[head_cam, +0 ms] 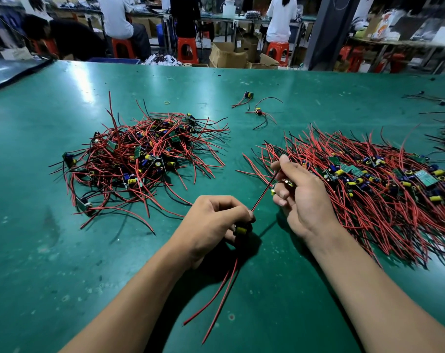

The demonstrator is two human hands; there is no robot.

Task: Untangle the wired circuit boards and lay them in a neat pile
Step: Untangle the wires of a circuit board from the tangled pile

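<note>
On the green counter (63, 250) the left hand (213, 220) sits near centre, fingers curled tight round a small board (240, 230) with a yellow capacitor, its red wires trailing toward the near edge; the right hand (302, 197), just right of it, grips a second board (283, 184), thumb and forefinger pinching a wire; a taut wire (263, 193) runs between the hands; a tangled heap (140, 159) lies left, a combed pile (369, 184) right; two loose boards (258, 112) lie farther off.
</note>
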